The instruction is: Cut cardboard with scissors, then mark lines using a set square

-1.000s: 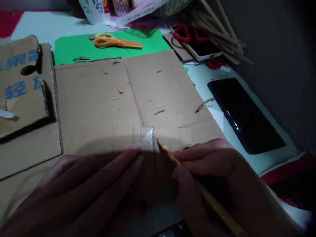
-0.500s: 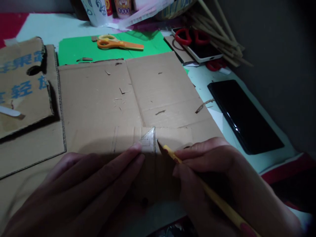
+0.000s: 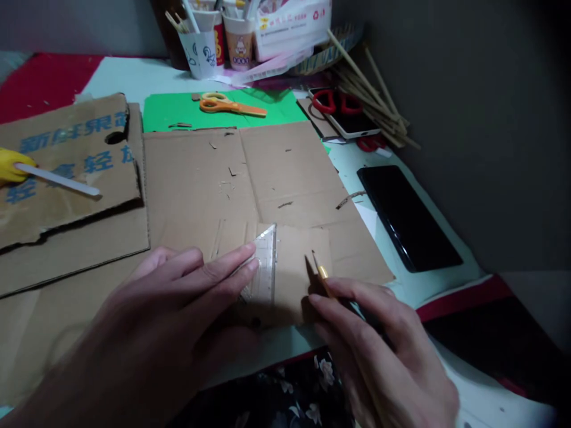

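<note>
A clear triangular set square lies on a small piece of cardboard, with its straight edge towards the right. My left hand rests over its left part, fingers stretched out and the fingertips pressing it flat. Part of the set square is hidden under those fingers. To the right, my right hand is closed round a yellow pencil. The pencil's tip points up and away from me, apart from the set square, and its shadow falls on the cardboard to the left.
A large cardboard sheet with scraps lies beneath. More printed cardboard is at the left. Orange scissors lie on green paper. A black phone, red-handled scissors and wooden sticks are at the right; cups stand behind.
My right hand has moved the pencil rightward, away from the set square's edge. My left hand still presses the set square. The view has shifted, showing more of the table's back.
</note>
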`<action>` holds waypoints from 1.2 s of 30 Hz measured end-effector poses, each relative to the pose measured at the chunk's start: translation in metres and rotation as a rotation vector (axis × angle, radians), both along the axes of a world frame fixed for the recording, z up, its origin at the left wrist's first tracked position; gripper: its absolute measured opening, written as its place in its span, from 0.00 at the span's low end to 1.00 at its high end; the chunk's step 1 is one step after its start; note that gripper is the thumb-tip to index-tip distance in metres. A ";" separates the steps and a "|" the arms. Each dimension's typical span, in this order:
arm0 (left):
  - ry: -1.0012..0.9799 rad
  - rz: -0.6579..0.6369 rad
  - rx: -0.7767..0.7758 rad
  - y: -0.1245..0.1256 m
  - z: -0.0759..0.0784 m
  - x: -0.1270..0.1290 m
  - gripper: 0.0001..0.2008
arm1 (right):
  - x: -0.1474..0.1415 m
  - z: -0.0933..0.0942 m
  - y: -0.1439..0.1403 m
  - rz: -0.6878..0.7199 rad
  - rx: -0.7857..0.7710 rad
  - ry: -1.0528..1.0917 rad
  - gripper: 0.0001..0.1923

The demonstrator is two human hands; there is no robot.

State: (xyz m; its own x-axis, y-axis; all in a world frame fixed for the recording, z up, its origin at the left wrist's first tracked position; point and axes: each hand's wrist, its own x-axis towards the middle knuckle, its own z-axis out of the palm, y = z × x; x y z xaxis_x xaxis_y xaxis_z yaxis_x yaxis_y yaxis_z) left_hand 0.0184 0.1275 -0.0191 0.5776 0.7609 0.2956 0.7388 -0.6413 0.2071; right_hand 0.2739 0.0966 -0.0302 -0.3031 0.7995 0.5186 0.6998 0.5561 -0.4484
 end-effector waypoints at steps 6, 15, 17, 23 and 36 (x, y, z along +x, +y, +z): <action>0.025 0.024 0.079 -0.007 -0.001 0.008 0.30 | 0.005 0.005 0.003 0.151 0.004 -0.149 0.18; 0.044 -0.045 0.003 -0.010 0.005 0.003 0.26 | 0.012 0.002 0.024 0.279 0.052 -0.088 0.19; 0.055 -0.084 -0.006 -0.011 0.006 -0.002 0.25 | 0.012 0.001 0.026 0.275 0.043 -0.072 0.19; 0.045 -0.101 0.016 -0.039 -0.005 -0.009 0.28 | 0.009 -0.006 0.023 0.238 0.009 -0.001 0.23; 0.021 -0.006 0.099 -0.051 -0.008 0.007 0.29 | 0.002 -0.004 0.023 0.138 -0.018 0.074 0.17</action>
